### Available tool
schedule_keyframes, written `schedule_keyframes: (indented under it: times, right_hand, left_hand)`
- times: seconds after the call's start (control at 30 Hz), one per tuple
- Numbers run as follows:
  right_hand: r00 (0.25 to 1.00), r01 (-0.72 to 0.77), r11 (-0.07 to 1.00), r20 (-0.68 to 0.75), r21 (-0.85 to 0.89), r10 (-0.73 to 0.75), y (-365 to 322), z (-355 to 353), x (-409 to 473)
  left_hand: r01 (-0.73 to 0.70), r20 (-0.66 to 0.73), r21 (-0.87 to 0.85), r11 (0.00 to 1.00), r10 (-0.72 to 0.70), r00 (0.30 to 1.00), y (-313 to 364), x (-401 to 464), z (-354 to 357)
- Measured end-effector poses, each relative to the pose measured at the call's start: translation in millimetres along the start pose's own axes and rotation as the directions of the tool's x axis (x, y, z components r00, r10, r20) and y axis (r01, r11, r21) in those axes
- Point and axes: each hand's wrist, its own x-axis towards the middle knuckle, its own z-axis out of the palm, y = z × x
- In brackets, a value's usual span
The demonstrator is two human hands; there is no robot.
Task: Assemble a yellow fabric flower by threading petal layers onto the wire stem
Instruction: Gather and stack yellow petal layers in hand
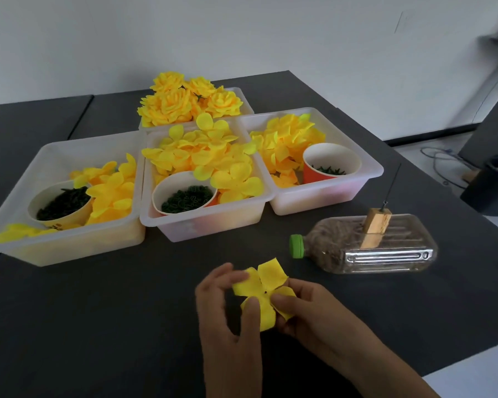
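While both hands work low at centre of the head view, one yellow fabric petal layer (262,291) sits between them, above the dark matte table (127,326). Left hand (227,303) pinches its left lobes, thumb on the lower lobe, fingers curled over the upper edge. Right hand (302,308) pinches the right lobe with thumb on top. Layer is thin, matte, four-ish rounded lobes, small dark hole at its middle.

Wire stem (391,185): thin dark rod, upright with a slight tilt, stuck in a pale wooden block (375,228) set into a clear ribbed plastic bottle (385,248) lying on its side, green cap (297,246) to the left, brown granular fill inside. Well apart from the petal layer.

Behind: four translucent white plastic bins. Left bin (55,156) holds loose petals plus a paper cup (59,203) of dark green bits. Middle bin (207,222) is heaped with petals and a second cup (184,196). Right bin (368,165) has deeper-orange petals and an orange-walled cup (331,162). Back bin (242,96) holds finished yellow flowers (184,99), layered and ruffled.
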Motion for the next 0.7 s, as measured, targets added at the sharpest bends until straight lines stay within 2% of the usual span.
schedule_keyframes:
  times: [0.03,0.1,0.17,0.3,0.47,0.6,0.7]
  right_hand:
    - [1.0,0.02,0.997,-0.015,-0.078,-0.022,0,-1,-1]
    - [0.998,0.055,0.973,-0.014,-0.224,-0.06,0,-1,-3]
    - [0.996,0.085,0.941,0.007,-0.328,-0.088,1,2,-6]
    - [0.996,0.082,0.925,-0.001,-0.37,-0.088,6,7,-7]
    - [1.0,-0.023,0.99,0.01,-0.136,0.025,7,4,-8]
    - [0.999,0.045,0.996,0.031,-0.082,-0.042,13,2,-4]
    - [0.997,0.072,0.994,-0.034,-0.081,-0.074,17,2,0]
  left_hand:
    - [0.105,-0.009,0.0,0.994,-0.105,0.994,-1,2,-1]
    - [0.322,0.094,-0.06,0.945,-0.316,0.944,-6,6,-3]
    - [0.446,0.19,-0.152,0.882,-0.417,0.889,-11,7,-5]
    - [0.38,0.13,-0.225,0.897,-0.359,0.924,-15,4,-11]
    - [0.384,0.059,-0.263,0.885,-0.383,0.922,-13,7,-15]
    - [0.432,0.074,-0.312,0.846,-0.432,0.899,-12,5,-12]
    - [0.423,0.071,-0.31,0.851,-0.423,0.903,-13,5,-12]
